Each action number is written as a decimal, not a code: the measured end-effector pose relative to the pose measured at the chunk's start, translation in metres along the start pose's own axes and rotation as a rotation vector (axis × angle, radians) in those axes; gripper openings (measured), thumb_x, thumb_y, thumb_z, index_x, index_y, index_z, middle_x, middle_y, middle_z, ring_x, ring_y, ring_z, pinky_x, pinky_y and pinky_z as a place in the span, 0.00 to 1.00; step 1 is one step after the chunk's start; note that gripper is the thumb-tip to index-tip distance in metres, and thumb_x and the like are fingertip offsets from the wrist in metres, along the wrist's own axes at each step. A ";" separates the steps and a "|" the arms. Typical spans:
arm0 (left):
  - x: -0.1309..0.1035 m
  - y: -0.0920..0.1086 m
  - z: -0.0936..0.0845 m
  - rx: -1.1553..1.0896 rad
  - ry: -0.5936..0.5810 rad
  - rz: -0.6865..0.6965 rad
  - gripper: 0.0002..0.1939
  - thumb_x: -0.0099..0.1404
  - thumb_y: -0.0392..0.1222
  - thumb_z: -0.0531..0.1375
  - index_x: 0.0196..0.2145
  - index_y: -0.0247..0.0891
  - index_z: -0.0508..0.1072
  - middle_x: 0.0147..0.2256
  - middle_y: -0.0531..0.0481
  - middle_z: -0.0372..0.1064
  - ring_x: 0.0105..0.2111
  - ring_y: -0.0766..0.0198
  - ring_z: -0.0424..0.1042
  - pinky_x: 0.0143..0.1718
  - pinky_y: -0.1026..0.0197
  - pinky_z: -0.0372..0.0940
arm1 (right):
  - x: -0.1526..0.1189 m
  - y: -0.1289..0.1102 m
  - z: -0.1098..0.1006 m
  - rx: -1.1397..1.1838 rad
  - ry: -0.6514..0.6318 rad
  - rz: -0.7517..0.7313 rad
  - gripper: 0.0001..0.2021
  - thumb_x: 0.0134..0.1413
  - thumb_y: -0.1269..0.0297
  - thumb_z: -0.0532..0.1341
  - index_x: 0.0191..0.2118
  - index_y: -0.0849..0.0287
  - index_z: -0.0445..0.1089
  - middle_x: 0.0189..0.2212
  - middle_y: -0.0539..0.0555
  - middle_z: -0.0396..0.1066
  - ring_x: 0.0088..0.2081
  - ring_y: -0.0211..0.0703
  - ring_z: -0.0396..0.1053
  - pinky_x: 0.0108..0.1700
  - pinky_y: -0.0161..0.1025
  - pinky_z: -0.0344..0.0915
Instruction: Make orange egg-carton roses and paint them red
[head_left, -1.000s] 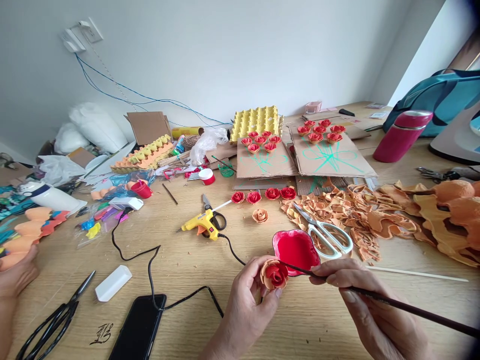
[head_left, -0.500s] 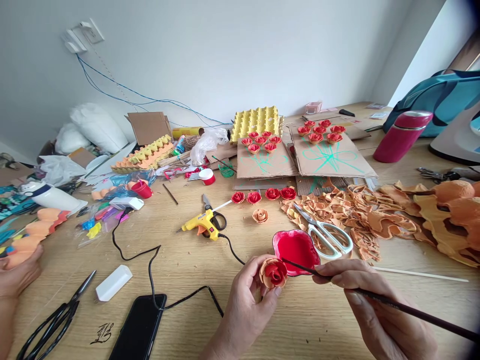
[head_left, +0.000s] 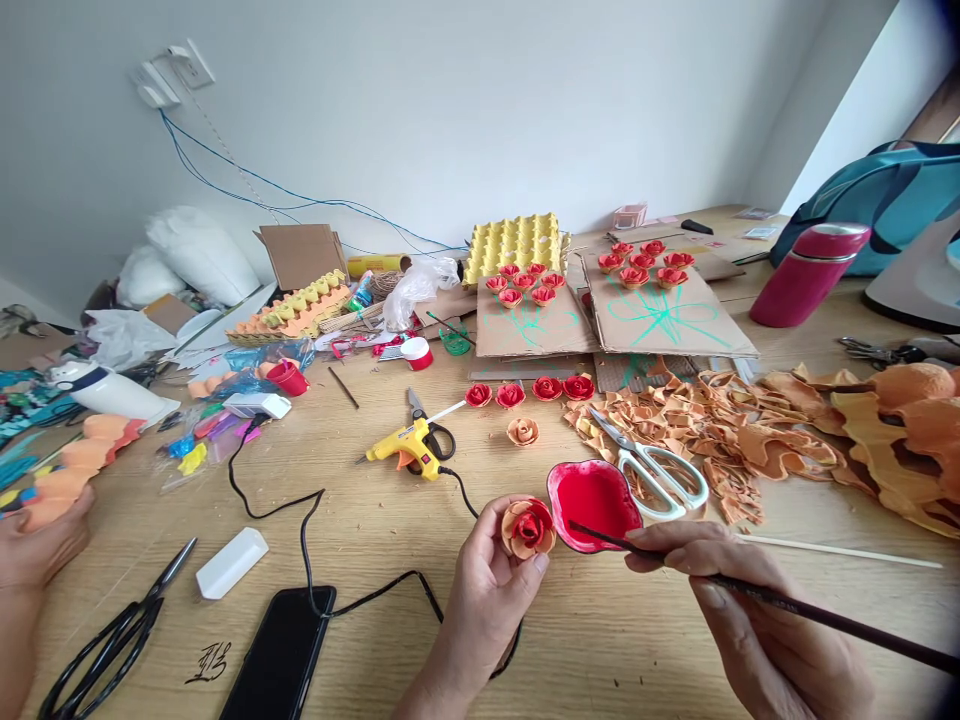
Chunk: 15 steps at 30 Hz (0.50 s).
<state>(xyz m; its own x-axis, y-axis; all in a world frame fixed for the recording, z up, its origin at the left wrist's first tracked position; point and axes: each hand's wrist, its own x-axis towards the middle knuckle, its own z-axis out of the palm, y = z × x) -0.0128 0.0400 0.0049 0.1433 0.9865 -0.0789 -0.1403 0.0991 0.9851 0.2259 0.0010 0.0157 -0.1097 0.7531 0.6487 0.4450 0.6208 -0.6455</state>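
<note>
I am looking down at a wooden bench (head_left: 360,520) that is carrying a wide litter of craft things. Far right, a teal bag (head_left: 885,195) is lying behind a pink flask (head_left: 808,272). Two cardboard sheets (head_left: 660,315) with green drawn stems are bearing red paper roses, and a yellow egg tray (head_left: 514,240) is standing just behind them. A heap of orange scraps (head_left: 750,440) is spreading to the right, with white-handled scissors (head_left: 652,465) lying at its near edge. A black phone (head_left: 279,660) is lying near me, a yellow glue gun (head_left: 409,447) further off, its black cable trailing toward me.

My left hand (head_left: 480,600) is holding a paper rose (head_left: 529,527) up just beside the red paint dish (head_left: 592,492); its grip is closing narrowly around the flower's base, the petals orange outside and red at the heart. My right hand (head_left: 757,625) is pinching a long dark brush (head_left: 750,592), whose tip is reaching into the dish, apart from the rose.

At the left edge another person's hand (head_left: 41,545) is touching orange foam shapes (head_left: 67,470)
</note>
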 end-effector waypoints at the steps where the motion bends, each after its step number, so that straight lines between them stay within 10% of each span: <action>1: 0.000 -0.002 0.000 -0.004 0.010 0.007 0.24 0.62 0.42 0.72 0.54 0.39 0.74 0.52 0.43 0.78 0.52 0.54 0.78 0.58 0.56 0.71 | 0.002 0.000 0.001 -0.011 0.010 -0.003 0.12 0.74 0.72 0.54 0.53 0.53 0.71 0.45 0.56 0.82 0.50 0.43 0.82 0.52 0.34 0.78; 15: 0.002 -0.005 0.001 0.044 0.016 -0.009 0.23 0.59 0.34 0.70 0.50 0.41 0.69 0.42 0.50 0.73 0.37 0.66 0.73 0.45 0.63 0.72 | 0.004 0.006 0.003 -0.162 0.006 -0.041 0.13 0.71 0.75 0.58 0.56 0.55 0.70 0.41 0.52 0.80 0.44 0.38 0.81 0.52 0.30 0.74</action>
<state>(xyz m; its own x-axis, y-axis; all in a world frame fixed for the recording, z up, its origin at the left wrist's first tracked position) -0.0112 0.0416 0.0003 0.1282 0.9877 -0.0901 -0.0954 0.1027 0.9901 0.2253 0.0082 0.0133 -0.1258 0.7263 0.6757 0.5775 0.6074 -0.5454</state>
